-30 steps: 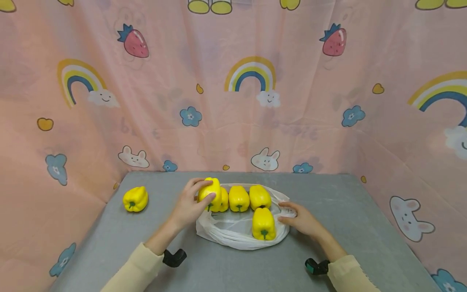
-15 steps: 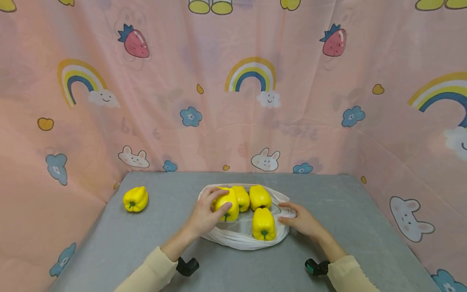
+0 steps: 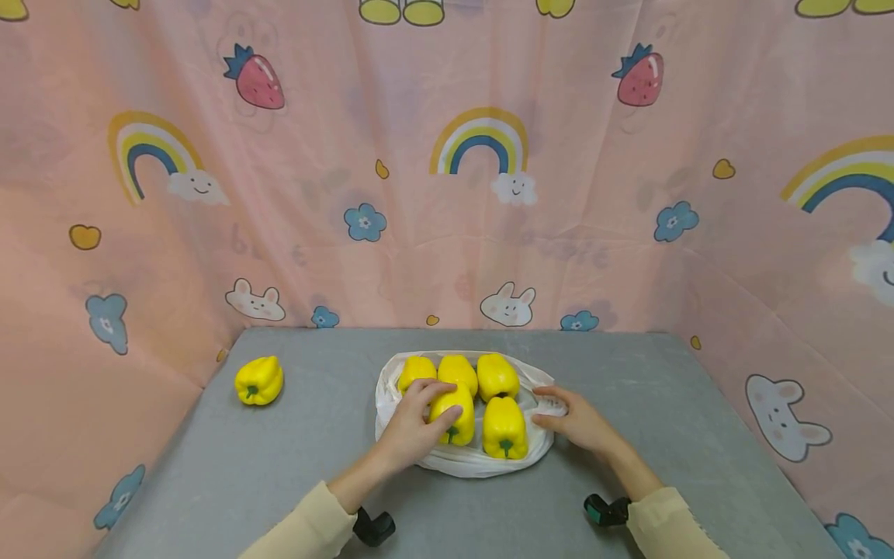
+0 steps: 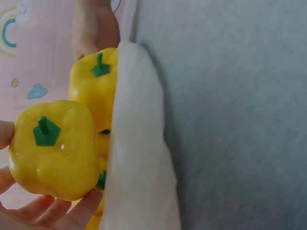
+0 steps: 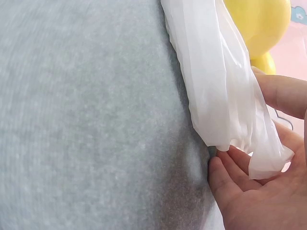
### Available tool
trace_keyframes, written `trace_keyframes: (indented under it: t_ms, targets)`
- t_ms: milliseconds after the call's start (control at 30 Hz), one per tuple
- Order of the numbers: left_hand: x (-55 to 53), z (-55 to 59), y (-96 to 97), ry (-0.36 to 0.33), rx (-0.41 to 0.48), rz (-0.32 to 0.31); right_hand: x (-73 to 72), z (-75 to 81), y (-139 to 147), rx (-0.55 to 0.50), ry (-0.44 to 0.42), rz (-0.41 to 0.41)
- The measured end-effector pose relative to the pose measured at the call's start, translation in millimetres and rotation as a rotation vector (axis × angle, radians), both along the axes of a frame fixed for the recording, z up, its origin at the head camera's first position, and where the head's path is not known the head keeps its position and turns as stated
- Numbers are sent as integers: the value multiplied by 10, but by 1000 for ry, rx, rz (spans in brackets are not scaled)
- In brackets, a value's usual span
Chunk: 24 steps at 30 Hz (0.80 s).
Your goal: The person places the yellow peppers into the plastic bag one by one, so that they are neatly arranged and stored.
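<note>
My left hand (image 3: pixel 410 425) grips a yellow bell pepper (image 3: pixel 457 415) over the front part of a white plastic bag (image 3: pixel 461 467) that lies with its mouth wide. In the left wrist view, thumb and fingers wrap the sides of this pepper (image 4: pixel 55 155), its green stem facing the camera. Three more bell peppers line the back of the bag, one of them a bell pepper (image 3: pixel 498 376) at the right. Another bell pepper (image 3: pixel 504 428) sits front right. At the bag's right edge, my right hand (image 3: pixel 581 423) holds the gathered plastic between thumb and fingers (image 5: pixel 225 184).
A single bell pepper (image 3: pixel 259 380) lies on the grey table (image 3: pixel 314 404) at the left, outside the bag. A pink patterned curtain (image 3: pixel 594 256) encloses the table at the back and sides. Black devices, such as the wrist camera (image 3: pixel 606 510), hang at both wrists.
My left hand has carried its bell pepper from the bag's back left rightward and toward the front, uncovering the back-left pepper. The right hand has stayed at the bag's edge.
</note>
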<state>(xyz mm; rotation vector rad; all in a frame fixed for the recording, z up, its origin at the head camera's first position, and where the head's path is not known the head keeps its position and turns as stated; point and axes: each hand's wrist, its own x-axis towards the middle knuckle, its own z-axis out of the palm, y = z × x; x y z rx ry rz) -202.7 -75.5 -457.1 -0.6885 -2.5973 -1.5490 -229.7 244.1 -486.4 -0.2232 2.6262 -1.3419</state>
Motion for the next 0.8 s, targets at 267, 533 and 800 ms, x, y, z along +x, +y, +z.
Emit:
trace_keyframes:
  t_ms: [267, 533, 800]
  targets:
    - [26, -132, 88, -28, -45, 30, 1, -7, 13, 6, -3, -6]
    - [72, -199, 167, -71, -51, 58, 2, 5, 9, 5, 8, 5]
    - [65, -258, 228, -88, -75, 67, -3, 3, 10, 7, 10, -1]
